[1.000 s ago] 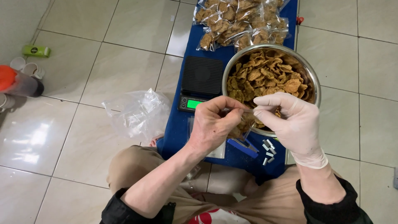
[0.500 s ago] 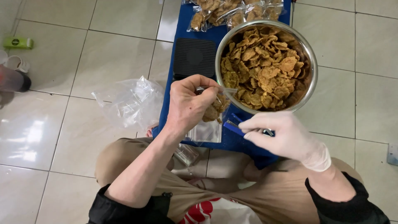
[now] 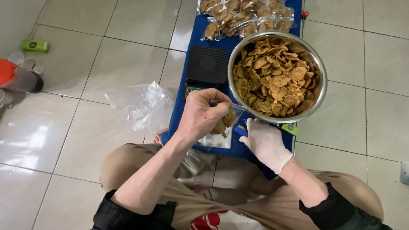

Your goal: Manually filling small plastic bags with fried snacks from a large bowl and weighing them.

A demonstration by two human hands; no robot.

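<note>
**Gloved hand lowered to the bag's edge**

Shifted since half a second ago: right hand [image 3: 265,142], in a pale glove, down and left from beside the bowl rim, now curled over a small blue tool [image 3: 241,129] just beside the bag; how tightly the fingers close cannot be told. Left hand [image 3: 200,115] in much the same place as before.

Nearest: folded legs in tan trousers, dark sleeves at both wrists.

Next out — left hand, bare, fingers pinched narrow on the upper edge of a small clear bag [image 3: 219,132] partly filled with brown chips, lying on the blue mat [image 3: 183,115]. Crumpled heap of empty clear bags [image 3: 140,108] on the floor tiles left of the mat.

Beyond the hands: large steel bowl [image 3: 318,91] heaped with fried chips, touching the mat's right side; black scale [image 3: 206,66] just left of it, display partly hidden by the left hand.

Farthest — filled, sealed bags of chips [image 3: 245,15] at the mat's top end. Far left: small green box [image 3: 35,46], cups, dark bottle with orange cap [image 3: 17,77].
</note>
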